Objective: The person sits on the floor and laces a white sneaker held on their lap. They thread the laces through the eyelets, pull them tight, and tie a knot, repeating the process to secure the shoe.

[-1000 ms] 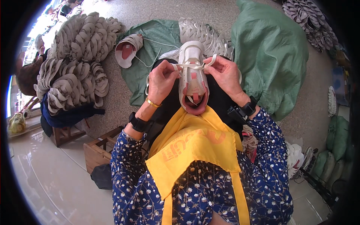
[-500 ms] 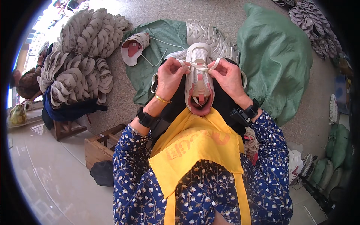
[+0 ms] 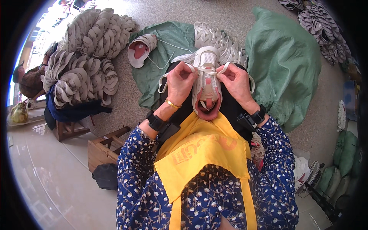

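On my lap lies a white and pink sneaker (image 3: 207,82), its toe pointing away from me and its heel against my yellow apron (image 3: 203,142). A white shoelace (image 3: 207,70) crosses over the upper near the toe. My left hand (image 3: 181,83) pinches one side of the lace at the shoe's left. At the right, my right hand (image 3: 235,82) pinches the other side between thumb and fingers. Loose lace hangs in loops outside both hands. The exact fingertip grip is partly hidden by the knuckles.
Another sneaker upper (image 3: 140,50) with trailing laces rests on a green sheet (image 3: 168,34). Stacked shoe uppers (image 3: 220,40) lie beyond my lap. A big green sack (image 3: 283,65) is at the right. Bundled grey pieces (image 3: 86,73) and a wooden stool (image 3: 103,151) stand at the left.
The whole view has shifted slightly, so things appear a little farther right. Both hands keep the lace pinched over the sneaker; the lace between them looks drawn in a bit more.
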The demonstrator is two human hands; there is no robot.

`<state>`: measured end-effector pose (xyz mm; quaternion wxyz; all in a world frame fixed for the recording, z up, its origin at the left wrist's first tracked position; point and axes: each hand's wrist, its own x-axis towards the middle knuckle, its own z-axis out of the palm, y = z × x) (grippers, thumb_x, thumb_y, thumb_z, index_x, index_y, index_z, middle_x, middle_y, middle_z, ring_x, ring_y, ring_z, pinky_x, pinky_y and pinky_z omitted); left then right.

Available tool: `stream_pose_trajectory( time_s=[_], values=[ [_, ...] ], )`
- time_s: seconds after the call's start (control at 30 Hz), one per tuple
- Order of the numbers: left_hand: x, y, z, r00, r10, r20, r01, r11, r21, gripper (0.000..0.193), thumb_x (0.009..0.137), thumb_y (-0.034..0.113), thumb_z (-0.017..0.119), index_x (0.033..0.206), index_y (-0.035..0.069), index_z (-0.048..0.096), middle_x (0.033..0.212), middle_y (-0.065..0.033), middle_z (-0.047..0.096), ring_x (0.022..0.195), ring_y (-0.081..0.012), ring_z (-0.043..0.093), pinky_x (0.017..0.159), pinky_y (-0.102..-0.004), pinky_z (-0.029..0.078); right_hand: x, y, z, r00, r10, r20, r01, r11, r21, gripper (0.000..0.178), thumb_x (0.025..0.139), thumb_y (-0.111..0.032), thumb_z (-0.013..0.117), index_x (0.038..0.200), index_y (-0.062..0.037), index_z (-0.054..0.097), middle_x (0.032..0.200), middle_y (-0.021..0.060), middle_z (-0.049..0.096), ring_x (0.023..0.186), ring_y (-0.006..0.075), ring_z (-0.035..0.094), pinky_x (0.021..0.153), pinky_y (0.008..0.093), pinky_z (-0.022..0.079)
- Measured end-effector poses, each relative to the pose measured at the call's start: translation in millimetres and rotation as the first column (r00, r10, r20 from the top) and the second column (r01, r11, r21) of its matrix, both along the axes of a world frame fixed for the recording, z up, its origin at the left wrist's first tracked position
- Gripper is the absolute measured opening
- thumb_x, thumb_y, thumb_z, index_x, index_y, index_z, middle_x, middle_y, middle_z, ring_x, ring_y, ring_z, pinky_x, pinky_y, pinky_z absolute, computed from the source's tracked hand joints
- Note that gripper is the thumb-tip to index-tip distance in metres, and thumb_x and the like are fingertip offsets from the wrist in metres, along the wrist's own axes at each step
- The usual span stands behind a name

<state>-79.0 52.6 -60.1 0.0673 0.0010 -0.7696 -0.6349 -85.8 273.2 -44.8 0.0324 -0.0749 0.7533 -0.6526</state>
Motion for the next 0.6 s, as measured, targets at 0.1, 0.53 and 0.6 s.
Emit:
stream_pose_trajectory(
  time_s=[0.1, 0.53, 0.6],
  values=[
    [2.8, 8.3, 12.8, 0.998, 0.017, -0.065, -0.024, 0.995, -0.101, 0.012, 0.081, -0.001, 0.072, 0.082, 0.0, 0.06, 0.075, -0.0078, 0.068, 0.067, -0.0131, 0.068, 0.063, -0.0282, 0.053, -0.2, 0.7, 1.2, 1.0, -0.012, -0.007, 0.012, 1.0, 0.009, 0.01, 0.089, 0.002, 0.072, 0.099, 0.0009, 0.071, 0.086, 0.0056, 0.074, 0.078, 0.0083, 0.07, 0.07, 0.0237, 0.056],
    [10.2, 15.7, 19.0, 0.996, 0.093, 0.0, -0.091, 0.981, -0.174, 0.013, 0.079, 0.0, 0.069, 0.08, -0.001, 0.056, 0.064, -0.0126, 0.06, 0.056, -0.0226, 0.061, 0.056, -0.0359, 0.049, -5.2, 2.4, -6.0, 0.992, 0.022, 0.124, -0.019, 0.999, -0.029, 0.01, 0.088, 0.005, 0.07, 0.098, 0.0017, 0.068, 0.085, 0.0024, 0.072, 0.076, 0.0071, 0.068, 0.07, 0.023, 0.056],
    [9.1, 18.3, 23.1, 0.996, 0.084, -0.023, -0.087, 0.978, -0.191, 0.013, 0.079, -0.001, 0.069, 0.081, -0.001, 0.056, 0.066, -0.0142, 0.061, 0.06, -0.025, 0.064, 0.058, -0.036, 0.05, -8.1, -2.3, -5.2, 0.994, 0.035, 0.1, -0.036, 0.999, 0.011, 0.01, 0.088, 0.005, 0.07, 0.098, 0.0019, 0.068, 0.084, 0.0027, 0.071, 0.076, 0.0072, 0.067, 0.07, 0.0234, 0.057]
  ],
)
